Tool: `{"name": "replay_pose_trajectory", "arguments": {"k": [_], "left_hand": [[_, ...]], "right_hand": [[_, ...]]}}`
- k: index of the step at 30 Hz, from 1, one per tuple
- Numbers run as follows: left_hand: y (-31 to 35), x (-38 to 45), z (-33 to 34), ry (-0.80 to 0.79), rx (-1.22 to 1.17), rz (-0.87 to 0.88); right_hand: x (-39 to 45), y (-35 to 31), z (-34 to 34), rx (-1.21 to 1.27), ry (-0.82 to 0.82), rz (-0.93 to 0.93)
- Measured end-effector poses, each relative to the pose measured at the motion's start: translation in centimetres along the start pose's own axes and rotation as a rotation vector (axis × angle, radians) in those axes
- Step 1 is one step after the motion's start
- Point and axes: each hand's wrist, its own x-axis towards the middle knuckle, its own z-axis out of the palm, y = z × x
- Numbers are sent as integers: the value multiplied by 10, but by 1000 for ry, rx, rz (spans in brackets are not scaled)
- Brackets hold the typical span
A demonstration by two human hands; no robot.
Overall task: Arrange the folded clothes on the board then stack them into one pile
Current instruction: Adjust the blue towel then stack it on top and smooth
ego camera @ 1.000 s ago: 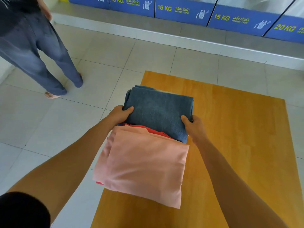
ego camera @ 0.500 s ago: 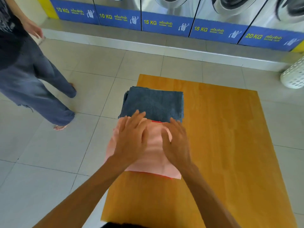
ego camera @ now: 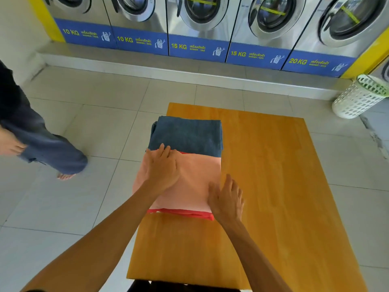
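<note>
A folded pink cloth [ego camera: 192, 178] lies on the left side of the wooden board [ego camera: 273, 175], partly over its left edge. Under it a red cloth [ego camera: 185, 212] shows as a strip along the near edge. A folded dark blue cloth [ego camera: 189, 134] lies just beyond, its near edge tucked under the pink one. My left hand [ego camera: 163, 169] rests flat on the pink cloth's far left part, fingers spread. At the pink cloth's near right corner my right hand [ego camera: 226, 199] lies flat, half on the board. Neither hand holds anything.
A row of washing machines [ego camera: 200, 24] stands on a raised step at the back. A white laundry basket [ego camera: 357, 98] sits on the floor at the right. A person in blue trousers [ego camera: 42, 148] stands on the tiles at the left.
My hands let go of the blue cloth and came to lie flat on the pink one. Since then my right hand slid to its near right corner. The person at left stepped nearer.
</note>
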Motion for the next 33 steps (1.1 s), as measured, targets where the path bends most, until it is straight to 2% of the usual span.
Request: {"name": "replay_pose_trajectory", "arguments": {"k": [2, 3, 6, 8, 10, 12, 15, 19, 23, 25, 27, 29, 31, 32, 33], "left_hand": [[16, 3, -3, 63, -71, 67], [27, 6, -4, 72, -137, 118], [59, 17, -2, 19, -245, 285], [73, 27, 6, -43, -209, 338], [79, 39, 12, -63, -168, 321], [82, 51, 14, -39, -241, 259], [85, 64, 11, -48, -303, 168], [85, 66, 11, -69, -344, 120], [74, 60, -3, 66, -339, 138], [58, 45, -12, 156, -334, 147], [35, 19, -14, 250, -335, 148], [4, -13, -3, 304, -269, 143], [-29, -39, 15, 225, -212, 94], [-44, -45, 24, 136, -240, 34], [-52, -46, 29, 34, -320, -46]], "right_hand": [[-15, 5, -8, 84, 61, 71], [-21, 5, -10, 126, 37, 101], [-29, 5, -7, 344, -129, 172], [-28, 7, -5, 484, -190, 185], [-27, 9, -3, 554, -190, 163], [-27, 11, 1, 605, -168, 109], [-25, 13, 6, 602, -136, 56], [-20, 23, 2, 578, -195, 45], [-19, 24, -6, 614, -231, 88], [-17, 18, -7, 621, -195, 124], [-14, 10, -8, 514, -66, 58], [-13, -4, -6, 263, 103, -74], [-16, -28, 0, 69, 235, -265], [-17, -41, 6, 19, 202, -368], [-18, -54, 15, 9, 96, -446]]}}
